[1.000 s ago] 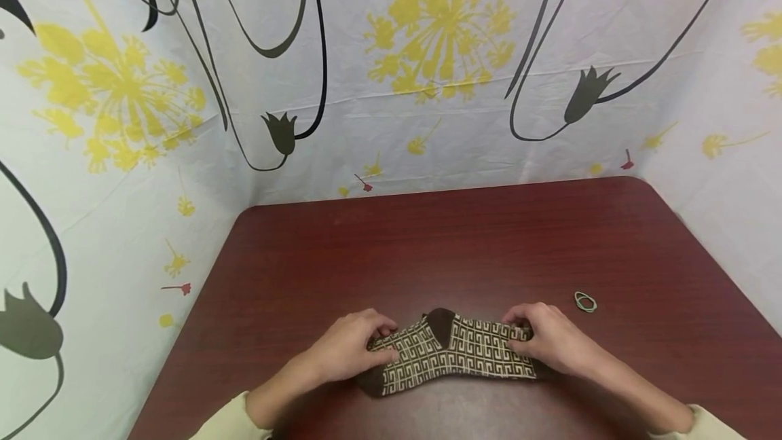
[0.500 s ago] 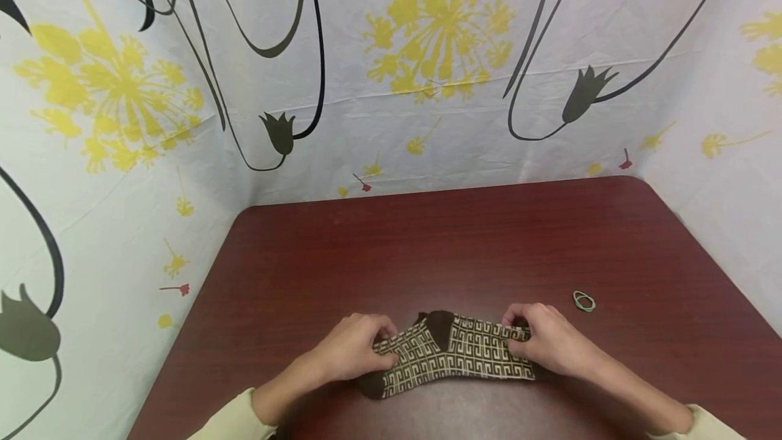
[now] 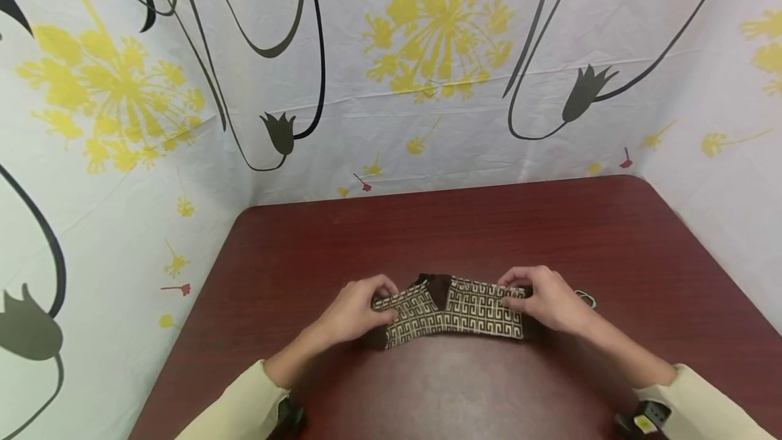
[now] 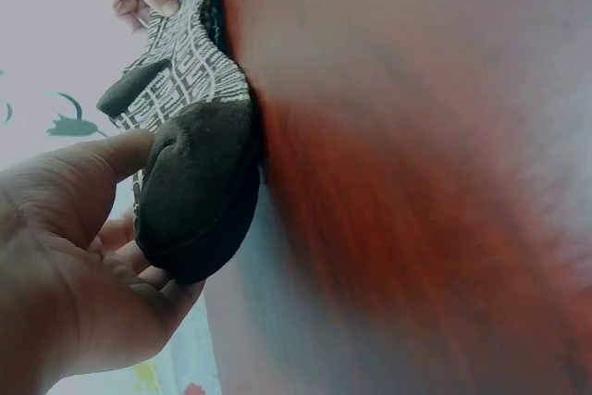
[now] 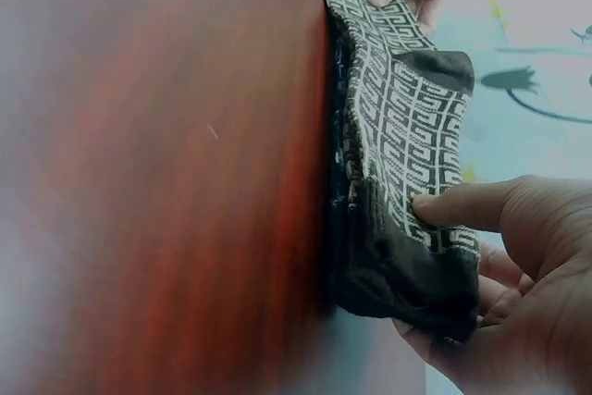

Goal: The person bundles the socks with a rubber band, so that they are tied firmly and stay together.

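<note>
A pair of dark brown socks (image 3: 479,307) with a cream key pattern lies stretched sideways, one sock on top of the other, low over the table. My left hand (image 3: 357,307) pinches the toe end, thumb on top and fingers beneath, as the left wrist view shows on the plain dark toe (image 4: 199,187). At the other end my right hand (image 3: 546,297) pinches the socks near the cuff (image 5: 407,270). The brown heel (image 3: 438,290) points away from me between the hands. In the wrist views the lower sock shows only as a dark edge.
A green band, looped like a hair tie (image 3: 585,299), lies just beyond my right hand, partly covered by it. The reddish-brown table (image 3: 391,243) ends at a patterned white cloth (image 3: 342,87) at the back and sides.
Both hands have carried the socks forward, away from me, within the last half second. The grip at each end looks unchanged. My right hand now partly covers the green band.
</note>
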Available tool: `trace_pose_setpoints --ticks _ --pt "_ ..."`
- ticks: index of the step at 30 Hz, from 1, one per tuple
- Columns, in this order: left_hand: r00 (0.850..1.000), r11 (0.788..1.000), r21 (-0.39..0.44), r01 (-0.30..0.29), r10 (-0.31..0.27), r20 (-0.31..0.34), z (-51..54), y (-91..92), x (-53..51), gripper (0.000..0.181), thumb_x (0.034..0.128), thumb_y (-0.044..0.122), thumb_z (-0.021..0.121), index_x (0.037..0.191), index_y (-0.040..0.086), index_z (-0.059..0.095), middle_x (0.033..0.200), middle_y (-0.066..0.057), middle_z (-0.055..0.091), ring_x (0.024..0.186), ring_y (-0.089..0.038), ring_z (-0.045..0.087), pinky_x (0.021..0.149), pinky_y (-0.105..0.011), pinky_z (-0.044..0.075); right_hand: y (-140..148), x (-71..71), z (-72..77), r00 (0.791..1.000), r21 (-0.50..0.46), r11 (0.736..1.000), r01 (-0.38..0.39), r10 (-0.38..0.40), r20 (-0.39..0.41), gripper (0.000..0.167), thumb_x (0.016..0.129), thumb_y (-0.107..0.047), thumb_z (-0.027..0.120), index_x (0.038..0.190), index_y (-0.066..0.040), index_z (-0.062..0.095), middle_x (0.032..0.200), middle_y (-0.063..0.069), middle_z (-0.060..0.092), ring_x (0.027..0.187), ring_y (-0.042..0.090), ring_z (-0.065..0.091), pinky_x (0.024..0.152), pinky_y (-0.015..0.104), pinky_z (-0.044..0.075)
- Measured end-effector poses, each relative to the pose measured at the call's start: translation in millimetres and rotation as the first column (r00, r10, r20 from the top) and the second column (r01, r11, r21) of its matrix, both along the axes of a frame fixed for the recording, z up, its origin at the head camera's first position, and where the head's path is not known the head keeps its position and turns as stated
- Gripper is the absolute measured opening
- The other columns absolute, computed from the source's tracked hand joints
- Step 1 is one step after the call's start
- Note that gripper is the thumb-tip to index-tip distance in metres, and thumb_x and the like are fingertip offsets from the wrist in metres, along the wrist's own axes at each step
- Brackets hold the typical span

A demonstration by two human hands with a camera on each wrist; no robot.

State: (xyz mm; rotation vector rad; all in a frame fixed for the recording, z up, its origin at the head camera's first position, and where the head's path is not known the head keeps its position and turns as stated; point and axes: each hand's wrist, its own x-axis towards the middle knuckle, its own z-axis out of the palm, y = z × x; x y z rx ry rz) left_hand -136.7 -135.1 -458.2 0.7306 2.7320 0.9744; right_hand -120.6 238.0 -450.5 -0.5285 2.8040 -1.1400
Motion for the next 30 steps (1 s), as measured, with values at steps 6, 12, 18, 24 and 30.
trace_pose_setpoints --ticks 6,12,18,24,30 --pt "0.996 0.995 0.048 -0.087 0.087 -0.012 -6.3 2.9 -26.0 0.028 0.0904 0.021 0.088 0.113 0.022 0.072 0.113 0.001 0.074 0.113 -0.022 0.069 0.100 -0.048 0.052 1 -26.9 -1.0 0.999 -0.011 0.999 0.036 -0.036 -0.014 0.020 0.090 -0.016 0.086 0.109 -0.011 0.080 0.102 0.001 0.079 0.100 0.026 0.073 0.087 0.049 0.055" --pt "0.989 0.988 0.067 -0.137 0.140 -0.038 -13.8 2.7 -43.9 0.025 0.0907 0.019 0.087 0.111 0.022 0.074 0.114 0.001 0.075 0.113 -0.024 0.069 0.101 -0.050 0.053 0 -47.1 -6.7 0.997 0.005 0.998 0.067 -0.067 -0.036 0.021 0.092 -0.015 0.084 0.113 -0.010 0.081 0.110 0.009 0.079 0.109 0.036 0.072 0.091 0.056 0.055" --pt "0.982 0.981 0.068 -0.184 0.186 -0.028 -18.2 1.3 -51.2 0.023 0.0916 0.024 0.087 0.113 0.021 0.078 0.115 0.001 0.077 0.113 -0.024 0.072 0.101 -0.047 0.054 -1 -56.2 -12.4 0.995 0.021 0.995 0.093 -0.092 -0.029 0.019 0.094 -0.013 0.081 0.113 -0.009 0.081 0.110 0.012 0.078 0.106 0.035 0.072 0.087 0.052 0.056" --pt "0.980 0.979 0.050 -0.196 0.198 -0.033 -19.6 1.5 -51.3 0.027 0.0940 0.028 0.085 0.119 0.018 0.079 0.120 -0.001 0.078 0.116 -0.024 0.072 0.100 -0.046 0.056 0 -57.0 -13.5 0.994 0.025 0.994 0.104 -0.103 -0.032 0.023 0.095 -0.014 0.081 0.117 -0.007 0.081 0.113 0.014 0.078 0.104 0.035 0.072 0.086 0.054 0.057" --pt "0.980 0.981 0.052 -0.189 0.191 -0.047 -19.1 0.4 -48.7 0.031 0.0985 0.029 0.080 0.126 0.017 0.078 0.123 0.001 0.077 0.120 -0.023 0.070 0.101 -0.047 0.055 3 -53.7 -12.9 0.995 0.007 0.995 0.097 -0.097 -0.030 0.032 0.096 -0.015 0.081 0.126 -0.005 0.077 0.120 0.016 0.076 0.112 0.039 0.070 0.092 0.058 0.055"
